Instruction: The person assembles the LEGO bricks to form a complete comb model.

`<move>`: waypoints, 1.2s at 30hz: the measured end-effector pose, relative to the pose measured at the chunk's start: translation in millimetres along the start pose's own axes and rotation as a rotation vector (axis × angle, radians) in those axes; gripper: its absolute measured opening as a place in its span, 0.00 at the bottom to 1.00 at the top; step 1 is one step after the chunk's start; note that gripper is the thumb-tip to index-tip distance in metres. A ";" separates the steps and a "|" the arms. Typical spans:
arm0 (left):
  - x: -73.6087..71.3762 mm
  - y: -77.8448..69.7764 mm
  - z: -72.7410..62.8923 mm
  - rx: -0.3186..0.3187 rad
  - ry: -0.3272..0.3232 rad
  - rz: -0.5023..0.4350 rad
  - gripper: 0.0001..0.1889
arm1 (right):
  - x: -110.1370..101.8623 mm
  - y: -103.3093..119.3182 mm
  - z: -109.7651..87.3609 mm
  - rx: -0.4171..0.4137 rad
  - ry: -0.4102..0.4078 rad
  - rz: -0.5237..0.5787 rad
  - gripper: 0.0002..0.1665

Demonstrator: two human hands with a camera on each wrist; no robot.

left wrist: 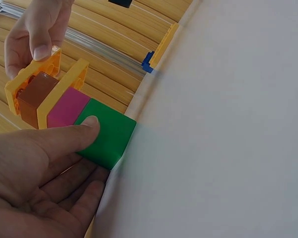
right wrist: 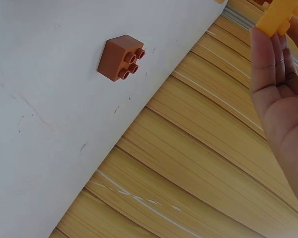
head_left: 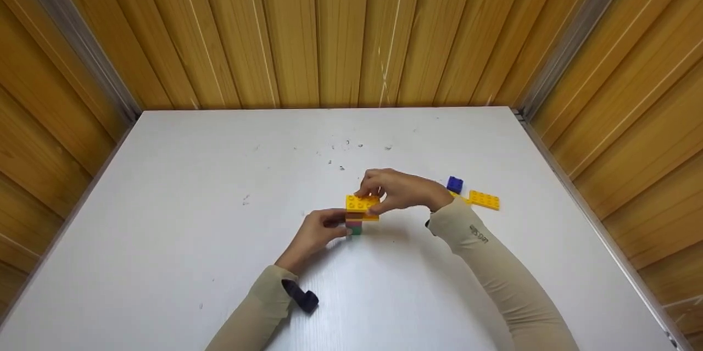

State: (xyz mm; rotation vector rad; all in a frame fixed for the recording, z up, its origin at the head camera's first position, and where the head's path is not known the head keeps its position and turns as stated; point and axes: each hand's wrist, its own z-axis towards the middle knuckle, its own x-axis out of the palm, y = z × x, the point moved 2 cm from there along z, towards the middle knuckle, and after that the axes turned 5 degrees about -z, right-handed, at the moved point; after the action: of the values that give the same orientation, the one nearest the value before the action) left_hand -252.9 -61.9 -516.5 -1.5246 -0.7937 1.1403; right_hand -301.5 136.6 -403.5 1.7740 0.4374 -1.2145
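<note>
A stack of toy building bricks stands on the white table between my hands. At its base is a green brick (left wrist: 109, 131), with a magenta brick (left wrist: 68, 107) on it, then a yellow plate (left wrist: 57, 94) and a brown brick (left wrist: 38, 96). My left hand (head_left: 317, 229) grips the green brick, thumb on its near face and fingers behind. With thumb and fingers, my right hand (head_left: 403, 189) pinches another yellow plate (head_left: 358, 204) at the top of the stack. In the left wrist view that plate lies tilted against the brown brick's studs.
A blue brick (head_left: 455, 184) and a yellow plate (head_left: 485, 199) lie to the right, beside another yellow piece partly hidden by the right wrist. The right wrist view shows a loose brown brick (right wrist: 111, 60) on the table. Wood-patterned walls (head_left: 340, 32) enclose the table (head_left: 192, 175).
</note>
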 end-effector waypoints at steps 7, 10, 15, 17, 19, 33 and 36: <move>0.0 0.1 1.0 0.028 0.004 0.004 0.21 | -1.4 1.4 -0.3 -0.013 -0.003 -0.003 0.21; -0.1 0.8 1.2 0.030 0.005 -0.001 0.21 | -1.3 1.5 0.3 0.007 0.007 -0.007 0.20; -0.4 1.0 0.8 0.016 0.009 -0.006 0.22 | -0.4 1.6 1.2 0.023 0.016 -0.021 0.19; -0.5 0.6 0.5 0.007 0.010 -0.007 0.22 | -0.4 2.0 1.5 0.016 0.009 -0.031 0.19; -0.6 0.3 0.2 -0.001 0.010 -0.009 0.22 | -0.2 2.2 1.9 0.011 0.006 -0.045 0.19; -0.4 -0.1 -0.8 -0.011 0.013 -0.030 0.22 | 1.8 4.5 3.0 0.041 0.015 -0.075 0.19; -0.5 -1.1 -1.4 -0.015 0.011 -0.028 0.22 | 1.5 5.4 4.1 0.057 0.021 -0.073 0.19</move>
State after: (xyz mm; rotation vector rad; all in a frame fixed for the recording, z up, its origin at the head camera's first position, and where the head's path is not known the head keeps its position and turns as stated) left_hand -251.7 -62.6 -515.3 -1.5263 -0.8158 1.1071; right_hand -299.3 130.1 -402.6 1.8343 0.4883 -1.2714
